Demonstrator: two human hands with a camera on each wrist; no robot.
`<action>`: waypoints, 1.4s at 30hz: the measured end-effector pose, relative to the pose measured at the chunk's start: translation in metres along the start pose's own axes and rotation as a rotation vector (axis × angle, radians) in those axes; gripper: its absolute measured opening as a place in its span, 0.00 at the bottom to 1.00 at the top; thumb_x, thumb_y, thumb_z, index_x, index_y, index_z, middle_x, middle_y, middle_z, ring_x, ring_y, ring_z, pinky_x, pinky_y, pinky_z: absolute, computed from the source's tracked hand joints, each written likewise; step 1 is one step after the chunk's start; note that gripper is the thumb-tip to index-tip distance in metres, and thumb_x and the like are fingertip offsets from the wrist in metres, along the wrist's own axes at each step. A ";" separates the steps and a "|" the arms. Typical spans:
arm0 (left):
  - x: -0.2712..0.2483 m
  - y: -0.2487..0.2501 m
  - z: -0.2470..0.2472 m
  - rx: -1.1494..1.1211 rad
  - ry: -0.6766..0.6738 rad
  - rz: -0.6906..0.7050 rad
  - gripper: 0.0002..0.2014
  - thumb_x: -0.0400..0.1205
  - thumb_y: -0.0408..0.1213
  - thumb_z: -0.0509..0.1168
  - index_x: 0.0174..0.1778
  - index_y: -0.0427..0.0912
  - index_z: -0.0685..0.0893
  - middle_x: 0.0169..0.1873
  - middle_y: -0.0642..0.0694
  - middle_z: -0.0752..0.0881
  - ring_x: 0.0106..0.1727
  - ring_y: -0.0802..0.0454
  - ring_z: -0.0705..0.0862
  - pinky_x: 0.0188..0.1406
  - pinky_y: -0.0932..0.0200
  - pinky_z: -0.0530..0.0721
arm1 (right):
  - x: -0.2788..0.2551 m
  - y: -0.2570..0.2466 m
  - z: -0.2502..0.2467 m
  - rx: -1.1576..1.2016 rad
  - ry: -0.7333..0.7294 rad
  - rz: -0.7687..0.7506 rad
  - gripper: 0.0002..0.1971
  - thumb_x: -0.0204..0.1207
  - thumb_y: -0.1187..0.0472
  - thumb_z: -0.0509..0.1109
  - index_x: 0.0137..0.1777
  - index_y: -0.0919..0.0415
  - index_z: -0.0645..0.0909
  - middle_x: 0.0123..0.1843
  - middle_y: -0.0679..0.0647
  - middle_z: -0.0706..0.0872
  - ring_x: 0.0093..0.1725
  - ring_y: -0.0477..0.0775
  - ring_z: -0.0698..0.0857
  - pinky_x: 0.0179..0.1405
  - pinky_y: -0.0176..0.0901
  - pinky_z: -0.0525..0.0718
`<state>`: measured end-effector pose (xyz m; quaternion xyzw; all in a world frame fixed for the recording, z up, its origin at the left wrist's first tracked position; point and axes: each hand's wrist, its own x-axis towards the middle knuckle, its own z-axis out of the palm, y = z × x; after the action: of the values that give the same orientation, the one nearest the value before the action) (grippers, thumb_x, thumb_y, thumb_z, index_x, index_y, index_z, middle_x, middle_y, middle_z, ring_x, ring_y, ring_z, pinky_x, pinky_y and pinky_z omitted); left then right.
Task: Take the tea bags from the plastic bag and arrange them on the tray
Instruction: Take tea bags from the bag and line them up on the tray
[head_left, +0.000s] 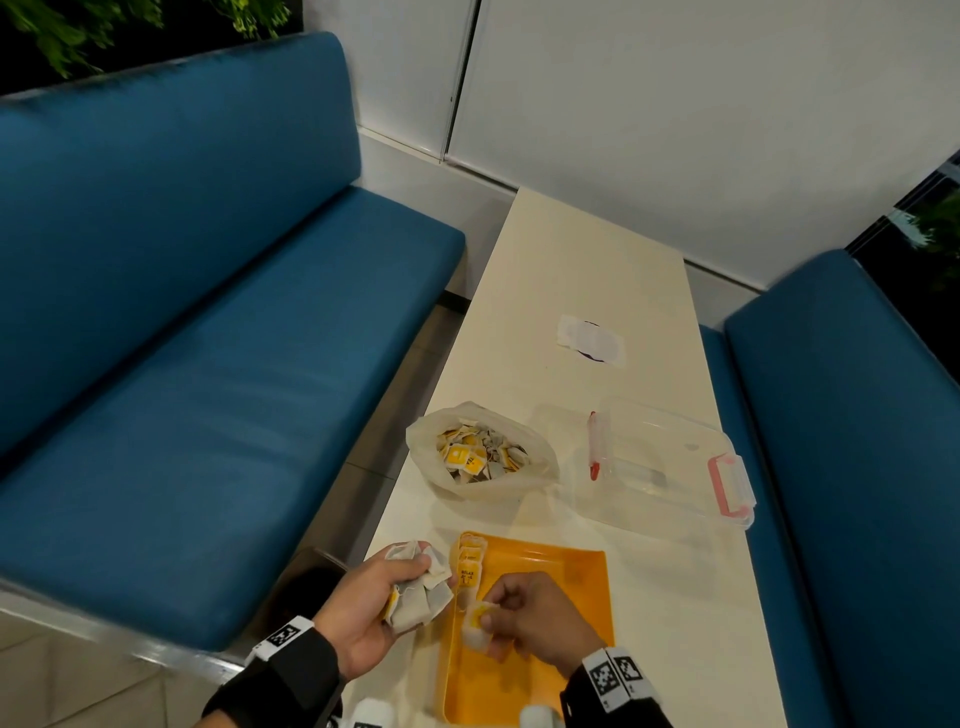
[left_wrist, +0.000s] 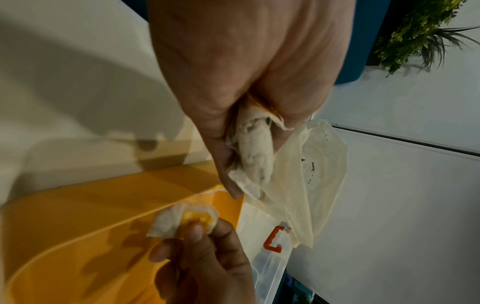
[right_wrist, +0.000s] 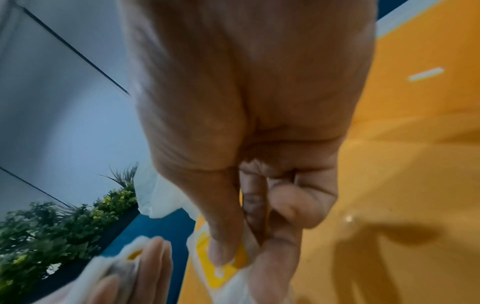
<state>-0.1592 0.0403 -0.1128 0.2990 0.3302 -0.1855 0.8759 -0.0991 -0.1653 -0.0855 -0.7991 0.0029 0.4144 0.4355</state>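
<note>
Two hands over the orange tray (head_left: 566, 566): left hand (head_left: 363, 608) clutched a bunch of tea bags (head_left: 421, 587); right hand (head_left: 540, 618) pinched one tea bag (head_left: 478, 621); plastic bag (head_left: 480, 452) lay open beyond, part-filled.

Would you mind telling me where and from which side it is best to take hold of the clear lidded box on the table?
I would take the clear box by its short end with the pink latch, coming from the right side of the table. It lies flat with that end free, while the plastic bag of tea bags crowds its left end. Wrapping the fingers over the latch edge seems safest.
</note>
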 end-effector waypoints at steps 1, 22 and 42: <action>0.001 -0.001 0.000 0.009 0.006 0.001 0.14 0.83 0.26 0.67 0.65 0.35 0.83 0.57 0.28 0.90 0.64 0.31 0.87 0.67 0.36 0.81 | 0.001 -0.001 0.003 -0.015 -0.027 0.019 0.07 0.76 0.73 0.74 0.43 0.63 0.80 0.33 0.60 0.87 0.23 0.49 0.86 0.17 0.32 0.75; 0.000 -0.008 0.015 0.082 0.018 -0.025 0.12 0.86 0.33 0.65 0.63 0.32 0.85 0.54 0.29 0.91 0.54 0.35 0.90 0.59 0.40 0.86 | 0.034 -0.010 0.029 -0.267 0.310 -0.064 0.10 0.72 0.72 0.69 0.36 0.56 0.79 0.32 0.48 0.81 0.29 0.42 0.78 0.20 0.29 0.75; -0.009 -0.004 0.015 0.091 -0.133 -0.066 0.26 0.70 0.16 0.58 0.63 0.31 0.83 0.51 0.28 0.88 0.51 0.33 0.86 0.55 0.34 0.87 | -0.009 -0.024 0.017 -0.582 0.163 -0.564 0.14 0.74 0.56 0.74 0.59 0.50 0.88 0.60 0.37 0.76 0.55 0.36 0.79 0.46 0.20 0.71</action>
<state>-0.1600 0.0286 -0.0991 0.3147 0.2723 -0.2483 0.8747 -0.1075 -0.1418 -0.0670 -0.8886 -0.2992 0.1975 0.2861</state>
